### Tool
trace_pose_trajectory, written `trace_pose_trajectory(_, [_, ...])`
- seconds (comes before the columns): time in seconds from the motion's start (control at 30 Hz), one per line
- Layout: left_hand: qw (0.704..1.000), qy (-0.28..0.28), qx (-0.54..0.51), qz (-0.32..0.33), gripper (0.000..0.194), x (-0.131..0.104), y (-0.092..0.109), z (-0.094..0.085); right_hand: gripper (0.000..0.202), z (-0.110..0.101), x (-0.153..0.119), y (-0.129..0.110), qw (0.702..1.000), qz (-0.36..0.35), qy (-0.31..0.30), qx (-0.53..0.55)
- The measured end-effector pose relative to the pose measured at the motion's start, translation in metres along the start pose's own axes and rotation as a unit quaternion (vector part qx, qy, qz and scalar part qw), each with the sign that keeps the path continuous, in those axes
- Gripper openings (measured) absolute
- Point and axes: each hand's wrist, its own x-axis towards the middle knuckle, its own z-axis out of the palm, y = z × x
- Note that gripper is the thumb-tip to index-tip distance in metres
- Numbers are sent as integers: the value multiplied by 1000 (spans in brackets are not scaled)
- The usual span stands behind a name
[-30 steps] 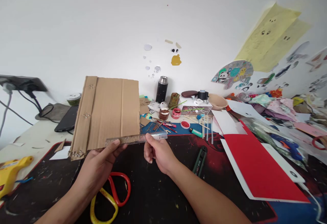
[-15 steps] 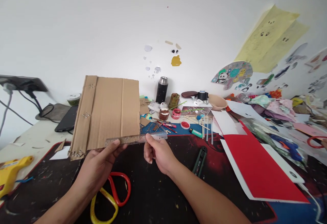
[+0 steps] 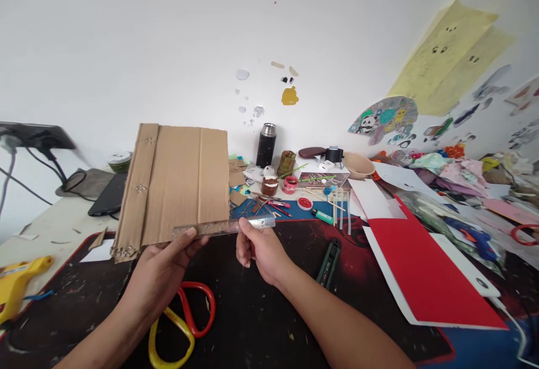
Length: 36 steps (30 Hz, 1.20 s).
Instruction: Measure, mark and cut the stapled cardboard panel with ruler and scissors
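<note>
A clear ruler [image 3: 223, 227] is held level above the black mat by both my hands. My left hand [image 3: 168, 265] pinches its left end, thumb on top and fingers beneath. My right hand [image 3: 261, 248] grips it near the right end, thumb pressed on it and fingers curled under. Behind the ruler a piece of corrugated cardboard [image 3: 177, 178] stands upright, with a folded strip along its left side; the ruler overlaps its lower edge in view. Below my left hand lie scissors with red and yellow handles [image 3: 197, 310], their blades hidden by my forearm.
A green utility knife [image 3: 329, 263] lies on the mat right of my right hand. Red card [image 3: 429, 273] and white sheets cover the right side. A yellow glue gun [image 3: 23, 285] is at far left. A black flask [image 3: 266, 145], paint pots and sticks stand along the wall.
My hands and the ruler stay almost in place. The view has shifted very slightly; nothing was taken hold of or let go.
</note>
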Motion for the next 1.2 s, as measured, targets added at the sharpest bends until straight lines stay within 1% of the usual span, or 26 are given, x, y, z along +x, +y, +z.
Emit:
trace_pose_trajectory(0.2, [1000,-6,6,4,39,2,-1,-2,80,0,1,1,1000,-12,-4,-4])
trace_pose_trajectory(0.37, [1000,-13,5,5,36,2,-2,-3,79,0,0,1,1000,-14,-3,1])
trace_pose_trajectory(0.57, [1000,-1,10,1,44,2,0,0,80,0,1,4,1000,-8,0,-2])
trace_pose_trajectory(0.77, [1000,-6,13,-6,43,2,1,1,82,0,2,1,1000,-11,4,-6])
trace_pose_trajectory(1.03, [999,17,33,-25,52,3,4,2,80,0,4,8,1000,-24,-11,7])
trace_pose_trajectory(1.2, [999,16,23,-23,49,2,5,4,79,0,5,8,1000,-28,-3,4])
